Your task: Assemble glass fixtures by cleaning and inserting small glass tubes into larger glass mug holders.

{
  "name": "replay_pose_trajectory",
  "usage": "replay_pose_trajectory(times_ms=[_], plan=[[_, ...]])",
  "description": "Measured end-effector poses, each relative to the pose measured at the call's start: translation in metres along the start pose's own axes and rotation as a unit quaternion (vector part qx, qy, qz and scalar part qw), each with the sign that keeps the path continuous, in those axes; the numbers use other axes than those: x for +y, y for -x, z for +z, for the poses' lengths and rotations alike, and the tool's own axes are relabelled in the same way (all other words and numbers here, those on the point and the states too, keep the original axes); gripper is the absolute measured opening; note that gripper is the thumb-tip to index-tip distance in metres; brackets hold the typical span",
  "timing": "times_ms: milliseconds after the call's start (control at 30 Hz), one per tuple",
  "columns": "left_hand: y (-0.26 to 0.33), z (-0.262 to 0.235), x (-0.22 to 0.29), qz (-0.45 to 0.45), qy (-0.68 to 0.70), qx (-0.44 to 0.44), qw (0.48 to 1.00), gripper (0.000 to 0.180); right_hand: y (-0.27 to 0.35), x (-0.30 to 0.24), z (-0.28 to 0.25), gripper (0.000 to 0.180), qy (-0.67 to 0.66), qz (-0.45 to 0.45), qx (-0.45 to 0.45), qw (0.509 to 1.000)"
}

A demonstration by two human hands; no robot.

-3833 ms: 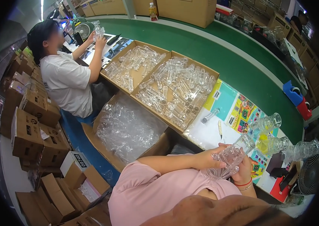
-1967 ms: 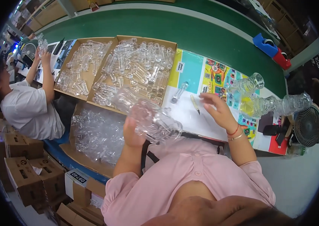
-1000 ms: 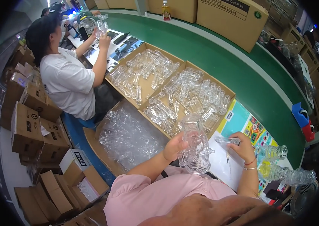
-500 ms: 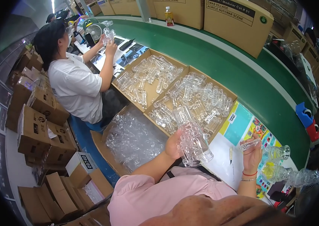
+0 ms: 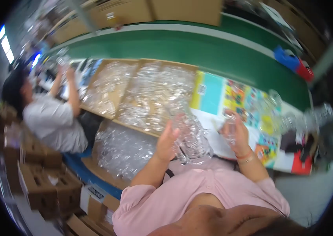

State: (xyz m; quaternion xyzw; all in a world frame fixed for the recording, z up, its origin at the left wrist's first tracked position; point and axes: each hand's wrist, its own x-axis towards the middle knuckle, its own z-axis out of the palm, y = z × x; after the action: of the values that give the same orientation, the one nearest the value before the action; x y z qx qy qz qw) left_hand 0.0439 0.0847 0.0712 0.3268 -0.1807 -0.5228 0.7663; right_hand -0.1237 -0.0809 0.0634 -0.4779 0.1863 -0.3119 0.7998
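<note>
My left hand (image 5: 166, 142) is closed around the side of a large clear plastic figure (image 5: 195, 143), held tilted in front of my chest. A small clear plastic piece (image 5: 230, 129) is in my right hand (image 5: 240, 138), pinched by its fingers to the right of the figure. The picture is smeared by motion, so the fine shape of both pieces is lost. Just beyond my left hand lie two cardboard trays side by side, the left tray (image 5: 114, 93) and the right tray (image 5: 125, 94), with many small clear pieces in them.
Colourful printed sheets (image 5: 210, 92) and larger clear pieces (image 5: 272, 103) lie on the table at right. A carton with clear plastic bags (image 5: 124, 147) stands below the trays. On the left a co-worker (image 5: 52, 122) holds a clear piece. Cartons (image 5: 40, 185) are stacked at lower left.
My view has swung to the right, so the trays and the co-worker sit farther left. Both hands still hold their pieces, and the right hand is now closer to the large figure.
</note>
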Motion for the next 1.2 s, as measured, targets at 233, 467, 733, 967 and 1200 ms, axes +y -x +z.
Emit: replay_pose_trajectory(times_ms=[233, 467, 733, 967, 1200], plan=[[0.004, 0.052, -0.017, 0.006, -0.097, -0.056, 0.994, 0.068, 0.043, -0.031, -0.005, 0.054, 0.066, -0.017, -0.095, 0.993], [0.011, 0.073, -0.026, -0.012, -0.076, -0.090, 0.993, 0.070, 0.071, -0.044, -0.012, 0.053, 0.082, -0.051, -0.110, 0.989], [0.023, 0.088, -0.031, 0.004, -0.087, -0.091, 0.992, 0.070, 0.090, -0.052, -0.019, 0.044, 0.201, -0.137, -0.108, 0.964], [0.023, 0.090, -0.037, -0.015, -0.089, -0.077, 0.993, 0.069, 0.092, -0.045, -0.022, 0.030, 0.321, -0.209, -0.073, 0.921], [0.023, 0.076, -0.042, -0.023, -0.065, -0.071, 0.995, 0.065, 0.086, -0.049, -0.032, 0.039, 0.398, -0.183, -0.160, 0.885]])
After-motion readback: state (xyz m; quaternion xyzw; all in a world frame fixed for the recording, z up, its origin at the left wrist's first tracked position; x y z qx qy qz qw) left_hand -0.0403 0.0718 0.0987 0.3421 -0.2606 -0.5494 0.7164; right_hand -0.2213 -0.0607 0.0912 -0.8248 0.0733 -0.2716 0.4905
